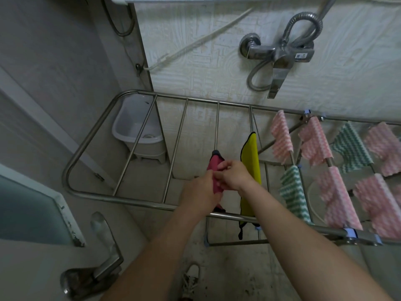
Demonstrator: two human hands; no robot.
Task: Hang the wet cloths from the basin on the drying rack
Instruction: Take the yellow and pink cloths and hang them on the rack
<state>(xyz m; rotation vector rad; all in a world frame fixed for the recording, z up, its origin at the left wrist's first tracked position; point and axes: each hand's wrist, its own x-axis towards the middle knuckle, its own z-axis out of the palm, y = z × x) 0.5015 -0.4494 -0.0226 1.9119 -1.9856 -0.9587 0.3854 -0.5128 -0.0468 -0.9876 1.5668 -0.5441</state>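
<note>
A dark pink cloth (pixel 213 162) hangs over a middle bar of the steel drying rack (pixel 91 135). Both hands are on it: my left hand (pixel 200 192) grips its lower part, and my right hand (pixel 235 174) pinches its upper edge with curled fingers. One bar to the right hangs a yellow cloth (pixel 250 168) with a black border. Further right, several pink-and-white (pixel 282 137) and green-and-white (pixel 295 192) striped cloths are draped over the bars. The basin is not in view.
A white plastic tub (pixel 138 131) stands on the floor behind the rack's left end. A chrome shower mixer (pixel 280 55) with hose sits on the wall above. A door handle (pixel 102 257) is at lower left. A shoe (pixel 191 279) shows on the floor below.
</note>
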